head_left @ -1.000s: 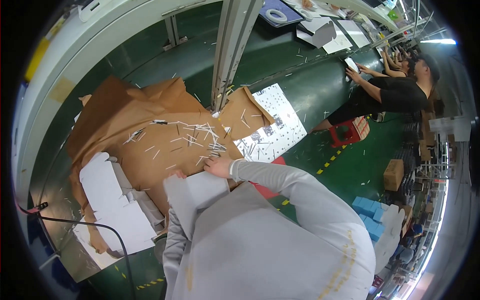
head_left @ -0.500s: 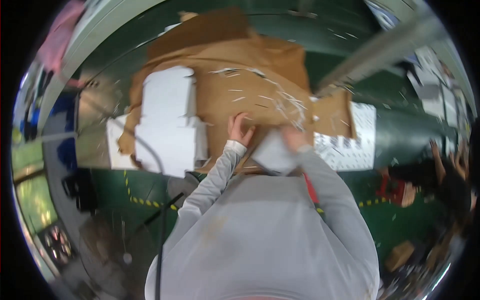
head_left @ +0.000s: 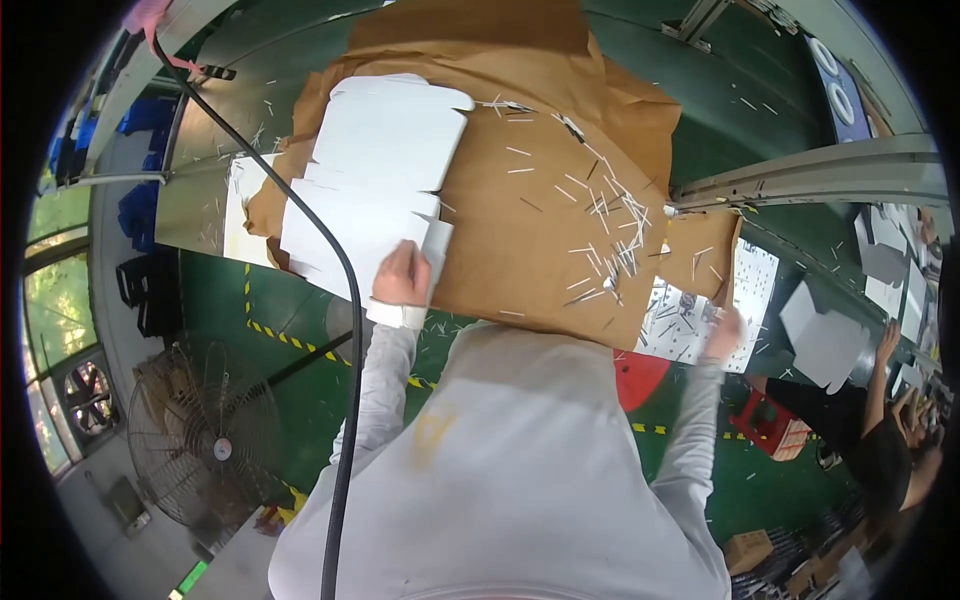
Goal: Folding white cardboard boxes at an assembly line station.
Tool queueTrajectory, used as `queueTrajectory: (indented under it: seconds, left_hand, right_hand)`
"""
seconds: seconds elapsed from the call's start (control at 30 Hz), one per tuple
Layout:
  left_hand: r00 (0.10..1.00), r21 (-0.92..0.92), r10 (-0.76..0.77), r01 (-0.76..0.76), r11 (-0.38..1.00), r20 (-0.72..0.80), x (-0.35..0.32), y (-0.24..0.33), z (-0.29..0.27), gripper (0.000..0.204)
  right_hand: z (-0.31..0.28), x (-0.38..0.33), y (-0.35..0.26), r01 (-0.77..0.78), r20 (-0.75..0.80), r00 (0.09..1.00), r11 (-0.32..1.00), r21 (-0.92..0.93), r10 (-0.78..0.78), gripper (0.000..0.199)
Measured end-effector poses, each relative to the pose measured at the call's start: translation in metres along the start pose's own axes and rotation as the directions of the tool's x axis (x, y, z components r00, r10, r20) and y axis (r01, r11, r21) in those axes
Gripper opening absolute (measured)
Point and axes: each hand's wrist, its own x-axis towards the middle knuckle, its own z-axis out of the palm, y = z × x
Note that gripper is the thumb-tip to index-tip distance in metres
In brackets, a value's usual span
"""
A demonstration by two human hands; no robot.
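Note:
A stack of white die-cut cardboard blanks [head_left: 385, 135] lies on brown paper [head_left: 530, 250], toward the left of the table. My left hand [head_left: 402, 275] is at the stack's near right corner, fingers curled round the edge of a blank. My right hand [head_left: 724, 334] is smeared by motion over a white patterned sheet [head_left: 755, 290] at the table's right end; its fingers cannot be made out. Beyond it, to the right, a separate white blank [head_left: 825, 338] shows apart from the hand; whether it rests on something cannot be told.
Thin white cardboard strips [head_left: 620, 250] lie scattered over the brown paper. A black cable [head_left: 345, 270] hangs across the left side. A metal post [head_left: 800, 175] stands at right. A fan [head_left: 205, 440] is on the left floor; another person [head_left: 885, 420] is at far right.
My left hand has moved left to the white stack. My right hand has swung right, away from the blank it was on, which has left the front of the brown paper. The view has shifted.

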Motion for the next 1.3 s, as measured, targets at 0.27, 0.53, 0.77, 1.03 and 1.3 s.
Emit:
queueTrajectory:
  seconds: [0.27, 0.53, 0.77, 1.03, 1.3]
  left_hand:
    - [0.703, -0.082, 0.700, -0.696, 0.713, 0.127, -0.057, 0.095, -0.018, 0.032]
    - [0.967, -0.653, -0.254, 0.191, 0.733, -0.001, -0.024, 0.049, -0.017, 0.042]
    - [0.937, -0.501, 0.100, 0.088, 0.861, 0.336, -0.005, 0.093, 0.063, 0.029]
    - [0.831, 0.016, 0.226, -0.271, 0.962, 0.508, -0.024, 0.073, 0.206, 0.043]
    - [0.906, -0.614, 0.037, 0.255, 0.747, 0.422, -0.011, 0.092, 0.198, 0.032]
  right_hand:
    - [0.166, -0.183, -0.279, -0.613, 0.940, 0.289, 0.790, 0.037, 0.180, 0.048]
    - [0.087, -0.207, -0.259, -0.273, 0.492, 0.869, 0.779, 0.564, -0.052, 0.031]
    - [0.075, -0.191, -0.184, -0.005, 0.360, 0.930, 0.979, 0.204, -0.070, 0.031]
    - [0.074, -0.152, -0.119, 0.631, 0.771, 0.546, 0.766, -0.123, -0.326, 0.077]
    - [0.087, -0.063, -0.061, 0.017, 0.669, 0.734, 0.988, 0.151, -0.115, 0.024]
